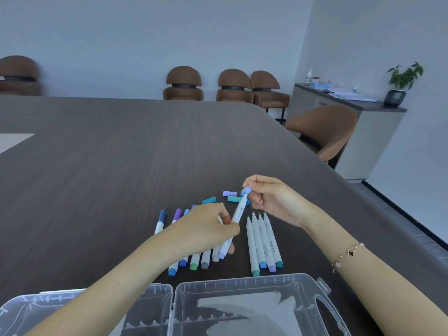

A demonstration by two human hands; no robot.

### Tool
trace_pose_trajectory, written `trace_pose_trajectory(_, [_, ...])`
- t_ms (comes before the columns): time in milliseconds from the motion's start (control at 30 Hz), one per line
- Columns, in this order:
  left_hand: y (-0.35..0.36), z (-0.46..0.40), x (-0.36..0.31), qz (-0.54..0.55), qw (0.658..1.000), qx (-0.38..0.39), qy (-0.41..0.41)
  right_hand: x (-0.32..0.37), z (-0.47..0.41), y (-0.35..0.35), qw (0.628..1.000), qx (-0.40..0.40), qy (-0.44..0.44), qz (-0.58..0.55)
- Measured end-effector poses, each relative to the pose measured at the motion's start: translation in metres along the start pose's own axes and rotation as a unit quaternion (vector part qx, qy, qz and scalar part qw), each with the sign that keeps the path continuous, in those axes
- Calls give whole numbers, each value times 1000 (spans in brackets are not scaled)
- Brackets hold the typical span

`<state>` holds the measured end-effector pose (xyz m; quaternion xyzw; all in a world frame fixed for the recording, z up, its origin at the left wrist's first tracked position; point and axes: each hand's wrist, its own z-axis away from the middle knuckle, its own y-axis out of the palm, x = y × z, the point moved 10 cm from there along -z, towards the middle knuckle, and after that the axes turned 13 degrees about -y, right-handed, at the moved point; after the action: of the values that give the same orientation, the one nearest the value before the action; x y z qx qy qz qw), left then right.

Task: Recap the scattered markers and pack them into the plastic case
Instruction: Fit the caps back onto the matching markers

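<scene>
My left hand [206,226] grips a white marker [238,212] with a lavender end, its tip pointing up and away. My right hand [269,200] pinches a lavender cap [246,190] right at that tip. Several uncapped markers [263,241] lie side by side to the right of my left hand. More markers [196,261], some capped, lie partly under my left hand. Loose caps rest on the table: a lilac cap [229,193] and two teal caps [209,200]. The clear plastic case [242,283] lies open at the near edge.
The dark wooden table [121,154] stretches far ahead and to the left. Brown chairs [183,83] stand along the far side, and another brown chair [322,129] at the right. A cabinet with a potted plant [402,81] is at the far right. A bracelet [349,254] circles my right wrist.
</scene>
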<state>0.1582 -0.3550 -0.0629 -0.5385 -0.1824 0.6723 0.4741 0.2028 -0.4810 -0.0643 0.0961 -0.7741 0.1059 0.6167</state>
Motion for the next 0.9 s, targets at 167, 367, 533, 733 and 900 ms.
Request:
trace_pose_trajectory(167, [1,1,-1,6,1000,7,0,-1,-1,0,1000,5,-8,-12])
trace_pose_trajectory(367, [2,1,-1,-14,1000,0,-1,-2,-2,-2,1000,-7,-16,-13])
trace_pose_trajectory(533, [4,2,-2,4,1000,13,-3,-3,1,7,1000,27,2,-8])
trace_pose_trajectory(733, [7,1,2,172,982,72,-40,2,3,18,996,67,-9,55])
trace_pose_trajectory(900, [4,7,-2,227,968,82,-66,2,3,18,996,73,-14,42])
